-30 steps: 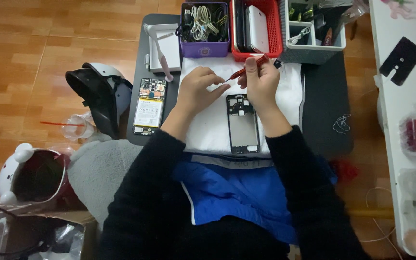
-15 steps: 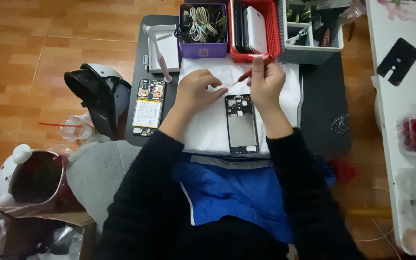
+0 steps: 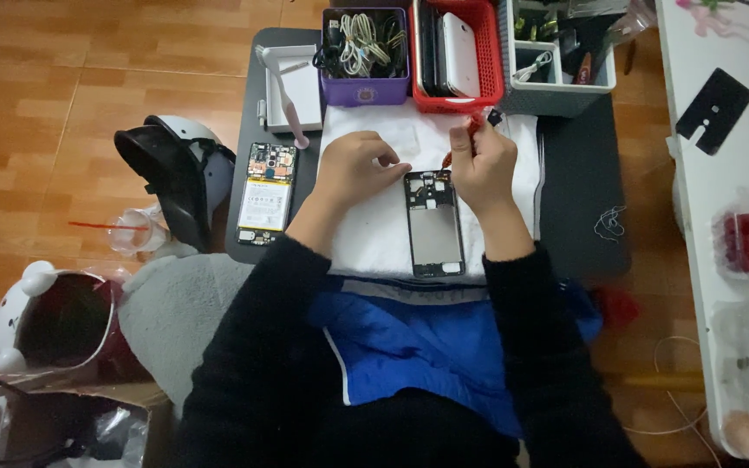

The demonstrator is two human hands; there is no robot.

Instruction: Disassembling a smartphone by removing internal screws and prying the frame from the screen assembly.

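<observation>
The phone frame (image 3: 433,224) is lying on the white cloth (image 3: 374,234), its long side pointing toward the person. The right hand (image 3: 481,165) is gripping a red screwdriver (image 3: 472,132) over its top corner. The left hand (image 3: 357,169), curled and holding nothing, is resting just beside its top edge.

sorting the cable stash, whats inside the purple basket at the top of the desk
The purple basket holds a tangled heap of coiled cables, mostly pale, with a dark one on the left. The heap hides whatever lies beneath it, and the basket floor cannot be seen.
</observation>
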